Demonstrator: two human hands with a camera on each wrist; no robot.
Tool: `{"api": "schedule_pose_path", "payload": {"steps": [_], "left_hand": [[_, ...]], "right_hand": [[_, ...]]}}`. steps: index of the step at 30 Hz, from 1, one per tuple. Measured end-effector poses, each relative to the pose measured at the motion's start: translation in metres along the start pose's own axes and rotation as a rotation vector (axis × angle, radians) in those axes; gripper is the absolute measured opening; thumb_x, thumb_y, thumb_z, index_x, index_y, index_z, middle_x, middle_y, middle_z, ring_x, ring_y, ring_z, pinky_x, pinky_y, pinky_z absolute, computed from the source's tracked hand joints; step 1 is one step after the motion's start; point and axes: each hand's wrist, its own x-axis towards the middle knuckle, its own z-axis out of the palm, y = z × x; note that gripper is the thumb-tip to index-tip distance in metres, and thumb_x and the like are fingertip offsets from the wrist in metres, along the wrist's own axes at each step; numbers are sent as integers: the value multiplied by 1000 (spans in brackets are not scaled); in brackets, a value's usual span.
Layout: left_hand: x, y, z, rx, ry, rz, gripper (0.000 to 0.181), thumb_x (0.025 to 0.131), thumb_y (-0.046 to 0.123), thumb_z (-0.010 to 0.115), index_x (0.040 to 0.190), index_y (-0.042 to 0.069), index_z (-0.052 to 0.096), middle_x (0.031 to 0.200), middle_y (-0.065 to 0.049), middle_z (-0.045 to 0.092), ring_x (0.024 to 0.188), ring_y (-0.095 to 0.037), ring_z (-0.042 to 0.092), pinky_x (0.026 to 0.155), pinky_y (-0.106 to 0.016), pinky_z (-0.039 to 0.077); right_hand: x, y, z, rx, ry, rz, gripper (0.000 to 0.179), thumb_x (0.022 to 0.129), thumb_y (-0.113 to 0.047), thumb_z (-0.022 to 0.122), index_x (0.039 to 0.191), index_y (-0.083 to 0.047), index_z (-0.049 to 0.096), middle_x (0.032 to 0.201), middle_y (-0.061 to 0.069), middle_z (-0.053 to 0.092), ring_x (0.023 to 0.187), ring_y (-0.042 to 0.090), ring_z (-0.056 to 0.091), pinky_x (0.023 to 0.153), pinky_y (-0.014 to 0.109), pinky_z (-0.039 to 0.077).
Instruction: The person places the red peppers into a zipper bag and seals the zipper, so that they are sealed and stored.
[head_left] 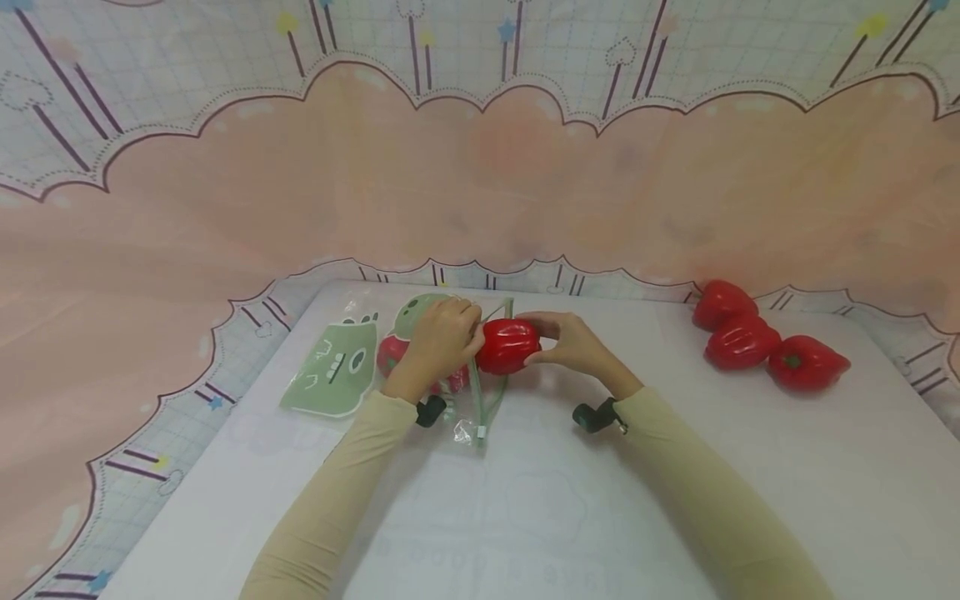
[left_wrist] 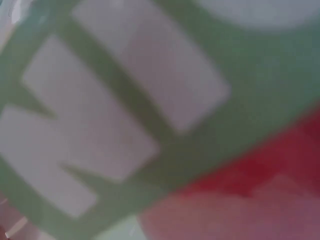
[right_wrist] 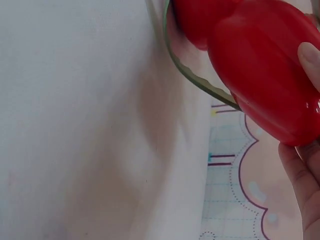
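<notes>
My right hand (head_left: pixel 573 342) grips a glossy red bell pepper (head_left: pixel 508 346) between thumb and fingers, right at the mouth of a clear zip bag (head_left: pixel 412 315) with green print. Curled at that mouth, my left hand (head_left: pixel 444 337) holds the bag's edge beside the pepper. Red peppers (head_left: pixel 391 355) show through the plastic, partly hidden by the left hand and wrist. In the right wrist view the held pepper (right_wrist: pixel 265 65) overlaps the green zip strip (right_wrist: pixel 195 80), which bows outward. The bag's green print (left_wrist: pixel 200 165) with white letters fills most of the blurred left wrist view.
Three more red bell peppers (head_left: pixel 742 340) lie grouped at the back right of the white table (head_left: pixel 480 517). A flat bag with a green cartoon face (head_left: pixel 335 367) lies at the left. A patterned peach curtain (head_left: pixel 480 183) hangs behind the table.
</notes>
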Motion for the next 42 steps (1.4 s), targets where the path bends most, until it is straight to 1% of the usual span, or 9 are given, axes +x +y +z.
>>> {"api": "schedule_pose_path", "payload": {"steps": [2, 5, 9, 15, 21, 25, 30, 35, 42], "left_hand": [[0, 1, -1, -3, 5, 0, 10, 83, 14, 57, 78, 6, 62, 72, -5, 62, 71, -20, 55, 74, -34, 50], [0, 1, -2, -3, 9, 1, 11, 83, 14, 57, 78, 6, 62, 72, -5, 62, 71, -20, 56, 75, -34, 50], [0, 1, -1, 1, 5, 1, 11, 83, 16, 58, 78, 7, 61, 72, -5, 62, 72, -20, 56, 76, -33, 51], [0, 0, -2, -9, 7, -1, 11, 83, 16, 57, 78, 7, 60, 72, -5, 61, 73, -20, 55, 78, -34, 50], [0, 1, -2, -7, -11, -16, 11, 84, 16, 58, 80, 6, 61, 74, -5, 63, 74, -20, 56, 77, -34, 50], [0, 2, -3, -4, -19, -21, 11, 84, 16, 57, 82, 6, 62, 76, -6, 64, 75, -21, 57, 76, -34, 49], [0, 1, -2, -6, -15, -20, 10, 84, 15, 57, 82, 6, 62, 77, -6, 64, 76, -21, 57, 76, -34, 49], [0, 2, -3, -5, -13, -20, 11, 84, 15, 56, 82, 6, 62, 77, -6, 65, 76, -21, 58, 77, -34, 49], [0, 1, -3, 0, -14, -21, 12, 84, 15, 56, 82, 6, 62, 77, -6, 65, 76, -21, 58, 76, -34, 49]], "right_hand": [[1, -1, 1, 6, -20, 0, 65, 73, -7, 77, 132, -4, 50, 133, 16, 55, 125, 31, 53, 101, 46, 43], [4, -3, 5, 22, -38, 26, 62, 73, -4, 77, 129, -4, 49, 132, 17, 56, 125, 31, 52, 100, 44, 44], [6, -4, 9, 39, -41, 61, 57, 73, -3, 76, 122, -5, 48, 130, 18, 58, 125, 32, 52, 100, 44, 43], [8, -6, 14, 47, -33, 29, 56, 72, -2, 77, 121, -3, 49, 128, 20, 58, 124, 33, 53, 100, 46, 43], [11, -5, 20, 56, -20, 7, 59, 69, -1, 78, 121, -1, 50, 126, 18, 58, 123, 31, 54, 101, 40, 43], [11, -6, 22, 25, 4, -13, 60, 69, -2, 79, 123, 1, 52, 125, 18, 59, 122, 31, 55, 101, 38, 44], [11, -8, 23, -40, 33, 4, 59, 71, -7, 79, 125, -2, 55, 126, 15, 60, 122, 29, 55, 101, 38, 44], [11, -8, 24, -89, 51, -12, 59, 71, -9, 79, 126, -2, 56, 126, 16, 60, 119, 30, 56, 98, 39, 46], [12, -11, 27, -76, 65, -20, 58, 72, -6, 78, 125, 0, 55, 125, 18, 60, 116, 31, 59, 96, 39, 48]]}}
